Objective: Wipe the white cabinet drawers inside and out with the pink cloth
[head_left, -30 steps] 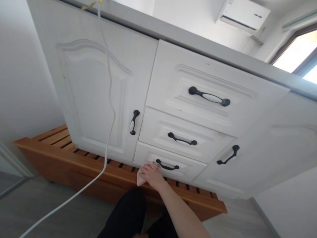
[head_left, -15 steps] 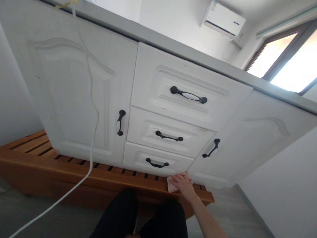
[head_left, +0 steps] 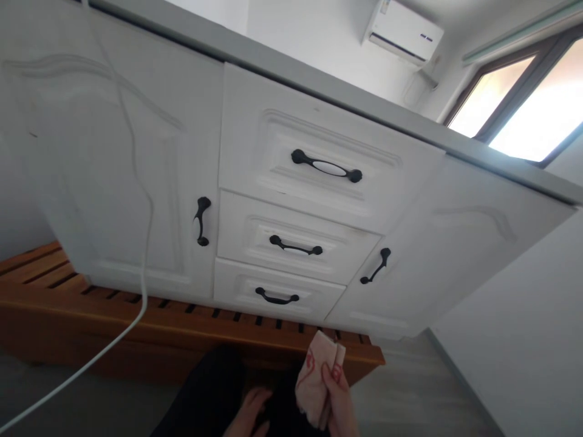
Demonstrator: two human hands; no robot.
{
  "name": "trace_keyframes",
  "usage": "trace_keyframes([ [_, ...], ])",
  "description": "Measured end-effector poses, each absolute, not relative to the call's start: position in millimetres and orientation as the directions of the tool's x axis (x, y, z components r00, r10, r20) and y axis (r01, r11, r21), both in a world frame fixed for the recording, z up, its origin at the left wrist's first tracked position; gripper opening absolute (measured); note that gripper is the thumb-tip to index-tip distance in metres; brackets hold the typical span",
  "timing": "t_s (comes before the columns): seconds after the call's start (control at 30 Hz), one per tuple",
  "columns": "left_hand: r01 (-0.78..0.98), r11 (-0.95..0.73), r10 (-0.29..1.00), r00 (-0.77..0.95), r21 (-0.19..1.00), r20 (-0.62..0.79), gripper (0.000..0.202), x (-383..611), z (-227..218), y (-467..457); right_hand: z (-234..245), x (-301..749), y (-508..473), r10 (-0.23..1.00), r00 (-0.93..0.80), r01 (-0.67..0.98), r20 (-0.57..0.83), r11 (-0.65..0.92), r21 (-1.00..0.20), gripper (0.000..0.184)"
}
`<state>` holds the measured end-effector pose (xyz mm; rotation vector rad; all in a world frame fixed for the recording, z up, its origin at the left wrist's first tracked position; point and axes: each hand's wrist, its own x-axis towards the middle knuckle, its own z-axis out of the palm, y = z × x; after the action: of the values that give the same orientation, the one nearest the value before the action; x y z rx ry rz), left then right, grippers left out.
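Note:
A folded pale pink cloth (head_left: pixel 314 376) with red markings is pinched in my right hand (head_left: pixel 339 397), thumb across its front. I hold it up over the front edge of the slatted wooden bench (head_left: pixel 182 321), near its right end. Low in the view, by my dark-trousered legs, my left hand (head_left: pixel 250 413) shows partly, its fingers apart and nothing visible in them. Behind the cloth stands a white cabinet (head_left: pixel 291 206) on the bench, its doors and drawers closed.
Black handles, such as the top drawer handle (head_left: pixel 327 166), stick out from the cabinet front. A white cable (head_left: pixel 144 267) hangs across the left door and runs to the lower left. An air conditioner (head_left: pixel 403 30) and a window (head_left: pixel 514 97) are at the upper right.
My right hand has lifted the cloth off the bench by the cabinet's base and drawn it toward me. My left hand has risen into view. The view has shifted somewhat.

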<state>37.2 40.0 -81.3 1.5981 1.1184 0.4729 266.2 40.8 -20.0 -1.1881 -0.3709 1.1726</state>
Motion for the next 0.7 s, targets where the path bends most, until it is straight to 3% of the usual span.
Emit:
trace_keyframes([
  [0.2,0.17,-0.045,0.939,0.342,0.984,-0.016,0.077,43,-67,25,-19,192,18,0.827,0.28,-0.756,-0.488,-0.123,-0.643,0.055],
  [0.37,0.015,0.02,0.925,0.38,1.0,-0.024,0.077,48,-39,24,-11,170,18,0.835,0.27,-0.741,-0.48,-0.138,-0.657,0.06],
  [0.57,0.077,-0.01,0.957,0.291,0.997,-0.013,0.075,43,-15,30,14,169,13,0.896,0.129,-0.77,-0.425,-0.18,-0.613,0.05],
  [0.7,0.111,0.034,0.951,0.303,0.993,-0.066,0.075,36,-4,34,14,163,11,0.882,0.18,-0.745,-0.435,-0.167,-0.646,0.047],
])
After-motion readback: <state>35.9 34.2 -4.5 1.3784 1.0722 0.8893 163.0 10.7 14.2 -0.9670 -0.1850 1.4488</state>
